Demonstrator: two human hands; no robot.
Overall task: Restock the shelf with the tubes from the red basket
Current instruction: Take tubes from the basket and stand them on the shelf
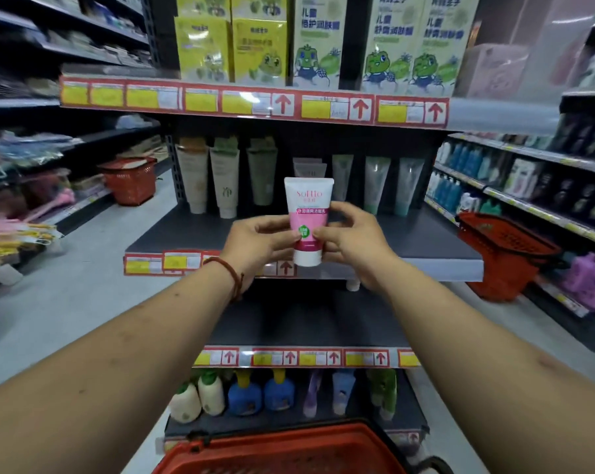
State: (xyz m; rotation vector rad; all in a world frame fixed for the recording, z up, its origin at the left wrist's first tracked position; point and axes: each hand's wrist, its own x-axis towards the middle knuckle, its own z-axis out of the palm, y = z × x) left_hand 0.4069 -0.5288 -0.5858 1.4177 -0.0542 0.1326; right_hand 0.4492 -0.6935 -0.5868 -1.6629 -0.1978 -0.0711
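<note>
A white-and-pink tube is held upright, cap end down, between both hands in front of the middle shelf, above its front edge and not yet set on the board. The left hand pinches the tube's lower left side with thumb and curled fingers, and the right hand pinches the lower right side the same way, so the thumbs nearly meet over the pink label. A red cord bracelet sits on the left wrist. At the back of that shelf stands a row of tubes in pale green and beige tones, caps down. The red basket shows only as a rim at the bottom of the view (its contents are out of sight). Yellow and white cartoon boxes fill the shelf above, and rounded bottles line the one below. Two other baskets stand on the floor — a left-aisle basket and a right-aisle basket.
</note>
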